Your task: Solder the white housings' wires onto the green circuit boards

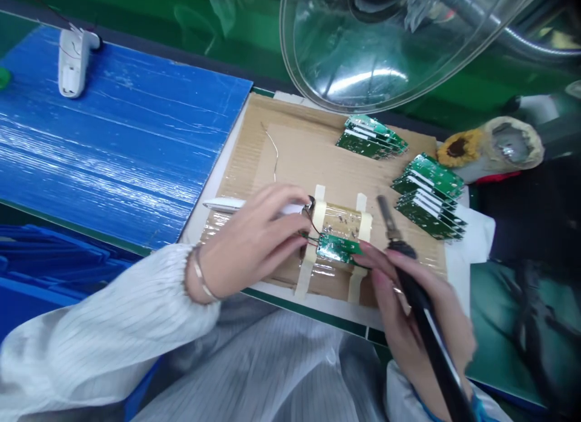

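Note:
A small green circuit board (338, 249) lies over a taped, clear-covered patch in front of me, with thin dark and red wires (312, 222) at its left end. My left hand (252, 240) is closed with its fingertips at these wires, and lies across a white plastic housing (227, 204) that points left. In my right hand (426, 307) is a soldering iron (420, 307) with a black handle, its metal tip pointing up and away from the board. Right fingertips also touch the board's right end.
Stacked green circuit boards (372, 137) and more boards (431, 195) stand on the cardboard (299, 146). A solder wire (276, 152) lies at left. Behind hangs a clear round hood (345, 59). At right is a holder with a yellow sponge (459, 148). Another white housing (72, 62) rests on the blue sheet (149, 113).

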Demonstrator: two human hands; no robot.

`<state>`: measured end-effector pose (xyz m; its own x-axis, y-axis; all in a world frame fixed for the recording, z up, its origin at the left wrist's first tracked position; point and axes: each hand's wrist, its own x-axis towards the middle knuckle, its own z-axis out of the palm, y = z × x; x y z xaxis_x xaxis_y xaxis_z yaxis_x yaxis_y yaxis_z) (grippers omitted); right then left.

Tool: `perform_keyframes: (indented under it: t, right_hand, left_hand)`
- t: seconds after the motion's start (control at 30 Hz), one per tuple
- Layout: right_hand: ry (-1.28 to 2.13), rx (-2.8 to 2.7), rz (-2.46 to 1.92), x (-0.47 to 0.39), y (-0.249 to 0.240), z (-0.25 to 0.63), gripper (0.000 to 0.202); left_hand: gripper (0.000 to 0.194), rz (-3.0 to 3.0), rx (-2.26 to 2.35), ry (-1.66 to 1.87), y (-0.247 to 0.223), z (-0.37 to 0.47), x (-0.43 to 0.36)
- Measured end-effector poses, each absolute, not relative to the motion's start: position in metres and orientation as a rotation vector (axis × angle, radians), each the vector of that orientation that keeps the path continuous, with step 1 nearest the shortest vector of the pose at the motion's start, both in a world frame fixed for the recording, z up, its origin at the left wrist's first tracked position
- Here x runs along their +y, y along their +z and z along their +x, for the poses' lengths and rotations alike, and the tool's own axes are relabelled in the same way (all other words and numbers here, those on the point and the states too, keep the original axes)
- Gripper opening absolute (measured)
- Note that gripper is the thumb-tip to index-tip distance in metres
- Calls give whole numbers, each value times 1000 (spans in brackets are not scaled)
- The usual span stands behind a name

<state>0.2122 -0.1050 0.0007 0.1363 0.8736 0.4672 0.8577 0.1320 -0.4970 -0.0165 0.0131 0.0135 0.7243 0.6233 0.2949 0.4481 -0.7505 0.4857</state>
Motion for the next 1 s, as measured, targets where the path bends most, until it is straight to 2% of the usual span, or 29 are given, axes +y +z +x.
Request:
perform_keyframes:
  t: [0.17, 0.27, 0.33, 0.43, 0.53, 0.6, 0.83, 1.0]
  right_hand:
    - [254, -1787, -1620, -109, -7, 212, 56]
    - [400, -1797, -1552, -115, -8, 214, 67]
    - [510, -1832, -1488, -119, -11, 214, 81]
    - [507, -1874, -1467, -120, -18, 209, 96]
    - [419, -1901, -1465, -118, -25, 204, 96]
    - [389, -1907, -1461, -116, -27, 202, 95]
    - [384, -1931, -1497, -115, -28, 204, 91]
    - [407, -1918, -1499, -116, -26, 201, 95]
  left_hand:
    - [29, 2675, 990, 241, 35, -67, 0]
    - [43, 2506, 877, 171, 44, -64, -28]
    - [49, 2425, 784, 160, 44, -48, -44]
    - [36, 2530, 775, 111, 40, -19, -51]
    - [13, 2869, 731, 141, 41, 0, -42]
    - [5, 3031, 639, 193, 44, 7, -35]
    - [21, 3147, 246, 398, 35, 16, -24]
    - [24, 2884, 288, 502, 26, 7, -16]
